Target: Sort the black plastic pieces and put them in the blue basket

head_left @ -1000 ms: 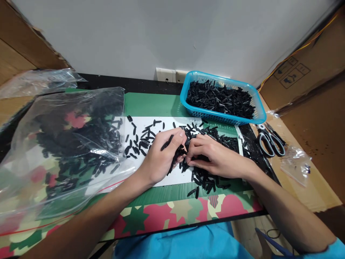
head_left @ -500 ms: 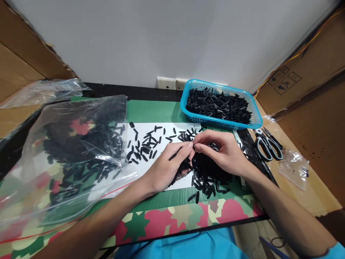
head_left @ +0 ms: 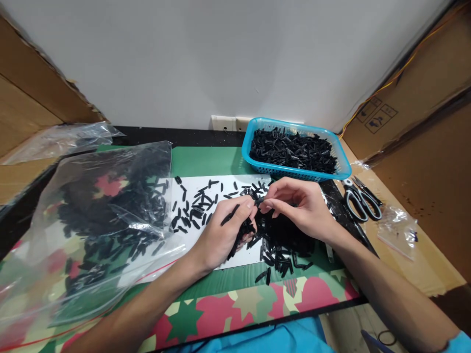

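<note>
My left hand [head_left: 224,230] is cupped around a bunch of small black plastic pieces [head_left: 241,230], thumb and forefinger meeting at its far tip. My right hand [head_left: 298,208] pinches one small black piece [head_left: 259,201] against the left fingertips. Both hands hover over a loose heap of the same black pieces [head_left: 281,240] lying on a white sheet [head_left: 235,184] and green mat [head_left: 206,162]. More pieces [head_left: 195,208] are scattered on the sheet to the left.
A blue basket [head_left: 340,171] full of black pieces stands at the back right. A large clear plastic bag [head_left: 91,215] with black pieces covers the left. Scissors [head_left: 358,203] and a small clear bag [head_left: 399,228] lie right, on brown cardboard [head_left: 423,186].
Both hands lifted off the heap and came together at the fingertips. The right hand now pinches a single piece at the left hand's fingers; the view tilted slightly down.
</note>
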